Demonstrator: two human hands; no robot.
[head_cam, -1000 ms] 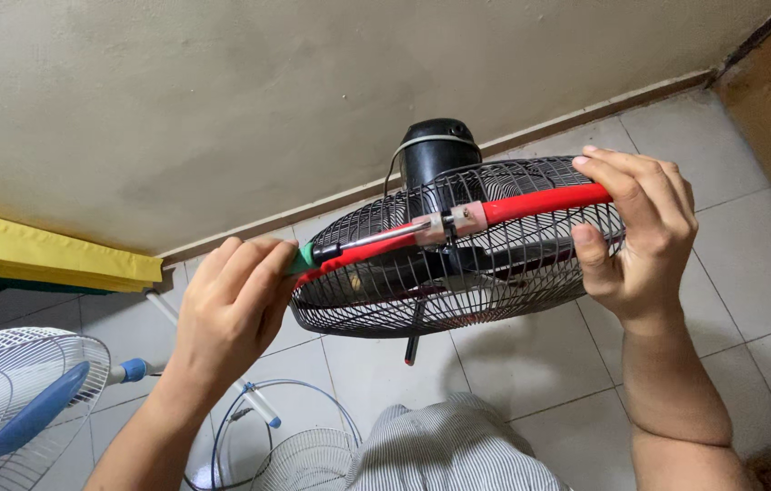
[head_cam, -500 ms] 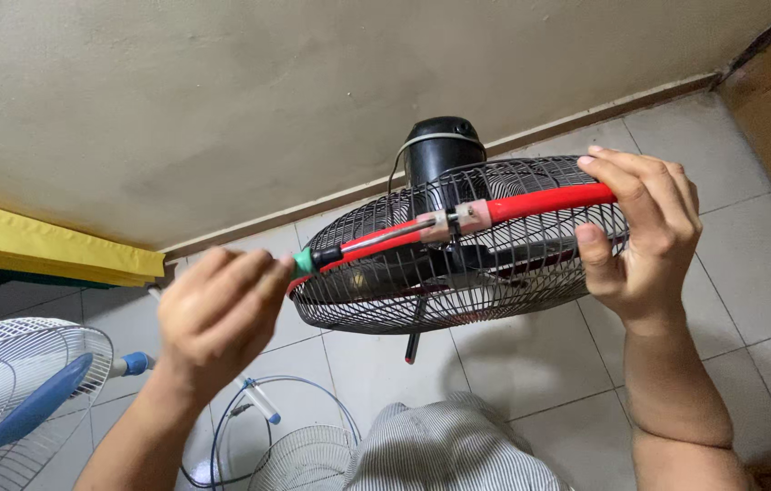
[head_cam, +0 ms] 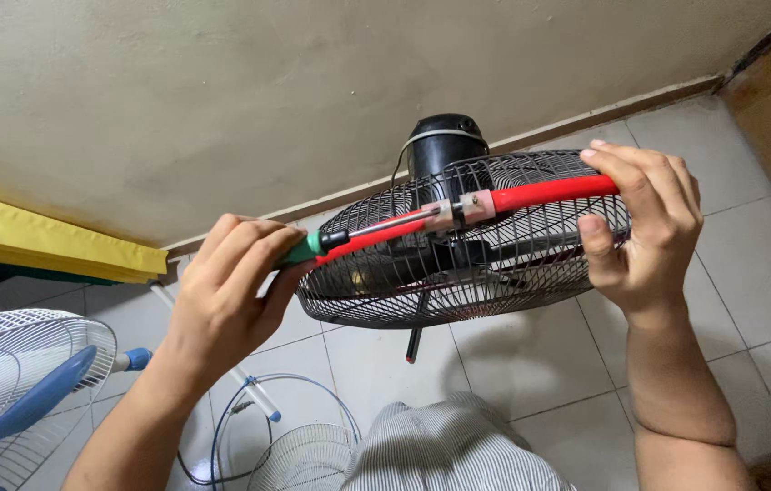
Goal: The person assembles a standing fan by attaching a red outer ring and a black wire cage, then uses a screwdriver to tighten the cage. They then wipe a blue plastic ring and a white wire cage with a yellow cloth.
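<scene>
I hold a black wire fan guard (head_cam: pixel 458 273) with a red rim band (head_cam: pixel 549 193) and a black motor housing (head_cam: pixel 445 141) behind it, tilted nearly flat in front of me. My right hand (head_cam: pixel 645 227) grips the right side of the rim over the red band. My left hand (head_cam: pixel 226 291) is closed on a screwdriver with a green handle (head_cam: pixel 304 250); its shaft (head_cam: pixel 385 227) reaches along the rim to a pale clip (head_cam: pixel 458 209) that joins the band's ends.
A white fan with blue blades (head_cam: pixel 22 373) stands at the lower left. A loose white wire guard (head_cam: pixel 299 455) and a white tube (head_cam: pixel 254 391) lie on the grey tiled floor. A yellow ledge (head_cam: pixel 49 241) runs along the wall at left. My striped trouser knee (head_cam: pixel 458 455) is below.
My left hand dropped slightly from the rim, then came back up with the screwdriver against the clip. The guard and my right hand have barely moved.
</scene>
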